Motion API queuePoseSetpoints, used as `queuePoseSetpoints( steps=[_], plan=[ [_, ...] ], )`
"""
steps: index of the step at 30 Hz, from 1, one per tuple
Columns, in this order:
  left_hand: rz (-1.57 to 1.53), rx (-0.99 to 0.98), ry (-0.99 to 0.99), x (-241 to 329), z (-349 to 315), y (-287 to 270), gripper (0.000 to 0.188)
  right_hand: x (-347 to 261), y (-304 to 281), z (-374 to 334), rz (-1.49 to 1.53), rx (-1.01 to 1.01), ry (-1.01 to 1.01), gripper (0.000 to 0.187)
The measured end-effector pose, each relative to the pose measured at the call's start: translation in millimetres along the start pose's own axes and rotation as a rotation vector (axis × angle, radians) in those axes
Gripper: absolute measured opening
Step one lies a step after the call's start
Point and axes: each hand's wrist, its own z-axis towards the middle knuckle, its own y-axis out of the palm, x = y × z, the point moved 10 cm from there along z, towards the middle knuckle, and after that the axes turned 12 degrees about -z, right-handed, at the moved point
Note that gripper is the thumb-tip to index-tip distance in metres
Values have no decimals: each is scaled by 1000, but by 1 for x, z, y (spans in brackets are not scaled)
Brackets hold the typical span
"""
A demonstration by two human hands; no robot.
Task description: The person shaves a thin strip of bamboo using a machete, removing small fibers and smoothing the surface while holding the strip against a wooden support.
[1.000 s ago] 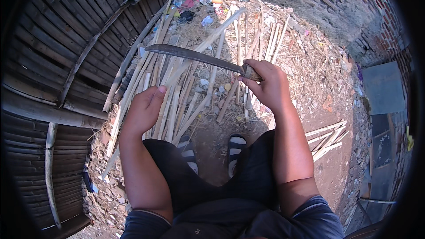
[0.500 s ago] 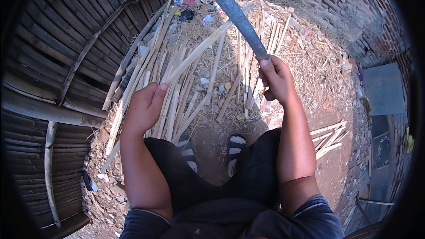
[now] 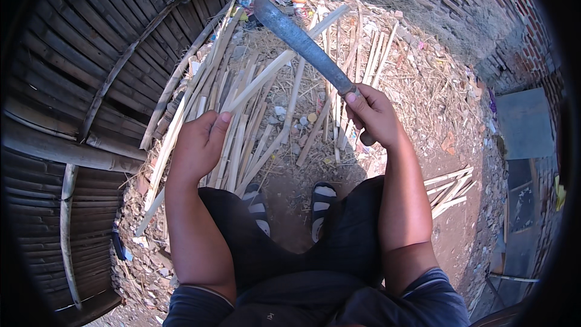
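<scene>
Long grey metal chopping blade (image 3: 302, 39) raised in the right hand (image 3: 372, 115) over a heap of pale split bamboo strips (image 3: 254, 115); one strip steadied by the left hand (image 3: 200, 142).

The blade's handle is gripped in the closed right hand, and the blade is angled up and to the left, above the strips. The left hand is wrapped around the lower part of a long pale bamboo strip (image 3: 272, 72), which slants up to the right toward the blade. The heap is spread on dusty ground strewn with dry chaff (image 3: 417, 85), against a dark woven bamboo wall (image 3: 91, 54) on the left. A red brick wall (image 3: 478, 0) is seen at upper right. Two striped sandals (image 3: 290, 206) are seen between the knees, and a smaller bundle of strips (image 3: 451, 188) lies to the right.
</scene>
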Motion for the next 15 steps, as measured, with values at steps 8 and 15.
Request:
queuePoseSetpoints(
  steps=[8, 15],
  plan=[
    [-88, -56, -108, -11, -3, 0, 49, -20, -16, -3, -279, 166, -129, 48],
    [-175, -111, -154, -22, -4, 4, 48, 6, -56, -1, 43, 479, -52, 38]
  ],
)
